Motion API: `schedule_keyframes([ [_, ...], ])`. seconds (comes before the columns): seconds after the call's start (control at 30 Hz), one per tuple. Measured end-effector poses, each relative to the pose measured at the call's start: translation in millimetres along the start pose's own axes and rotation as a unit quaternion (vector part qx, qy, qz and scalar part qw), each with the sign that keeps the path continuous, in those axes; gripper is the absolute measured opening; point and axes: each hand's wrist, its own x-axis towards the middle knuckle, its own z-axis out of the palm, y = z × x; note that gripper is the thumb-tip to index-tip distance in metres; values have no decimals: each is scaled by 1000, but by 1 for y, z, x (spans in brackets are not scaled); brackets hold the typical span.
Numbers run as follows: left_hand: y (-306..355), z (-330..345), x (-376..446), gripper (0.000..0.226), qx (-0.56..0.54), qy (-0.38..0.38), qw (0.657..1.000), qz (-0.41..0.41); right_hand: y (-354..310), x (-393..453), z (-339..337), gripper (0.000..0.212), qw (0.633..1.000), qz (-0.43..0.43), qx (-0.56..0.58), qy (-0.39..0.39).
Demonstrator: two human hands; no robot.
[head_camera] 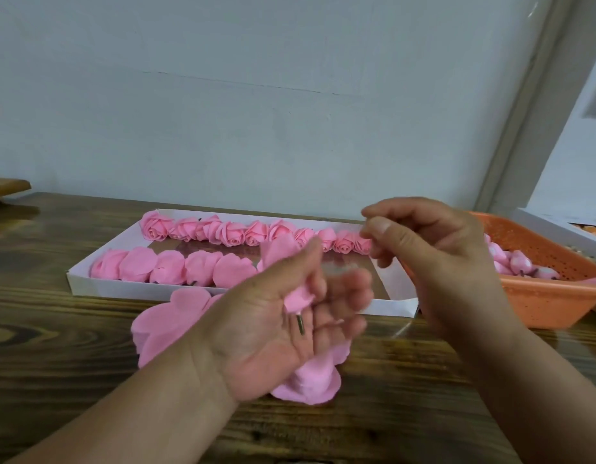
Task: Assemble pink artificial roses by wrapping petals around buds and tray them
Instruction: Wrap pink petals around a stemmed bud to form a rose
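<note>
While the right hand [433, 242] is hovering with fingers curled on nothing I can make out, the left hand [279, 316] is gripping a half-wrapped pink rose [291, 262] above the white tray [223, 293].

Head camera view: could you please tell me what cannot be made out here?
- Left hand: its fingers are motion-blurred, so the grip on the half-wrapped rose is unclear.
- Right hand: whether its curled fingers pinch anything is too small to tell.
- Loose petals: partly hidden under the left hand.
- Orange basket: cut off by the right edge.
- White tray: its right part sits behind both hands.
</note>
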Motion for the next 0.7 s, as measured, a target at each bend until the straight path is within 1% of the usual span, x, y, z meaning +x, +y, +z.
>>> schedule_keyframes([
  [0.03,5,4,0,38,-27,42,999,22,-3,0,0,7,999,-21,-15,20],
  [0.1,14,7,5,36,-28,126,991,31,-7,-5,6,2,996,-59,-61,21],
  [0.17,7,6,9,33,-32,169,985,28,-7,-15,17,8,983,-104,-146,-25],
  [0.23,11,9,13,39,-50,195,979,26,0,-25,30,20,958,-148,-230,-83],
  [0.27,12,13,15,44,-58,205,977,27,5,-28,36,26,946,-164,-265,-90],
  [0.3,10,14,19,48,-59,212,975,31,9,-30,40,28,938,-171,-290,-80],
  [0.37,7,17,26,47,-63,239,968,45,16,-30,47,24,932,-172,-317,-40],
  [0.43,6,19,30,41,-79,251,963,49,18,-30,50,18,925,-166,-341,-22],
  [0.57,2,15,31,37,-87,236,967,40,17,-33,54,8,899,-162,-408,-3],
  [0.6,1,14,31,38,-86,229,969,37,16,-34,55,7,903,-148,-403,9],
  [0.63,0,14,32,38,-82,228,970,33,14,-36,56,6,916,-120,-381,20],
  [0.7,1,14,33,31,-78,211,974,21,10,-38,56,5,955,-39,-291,42],
])
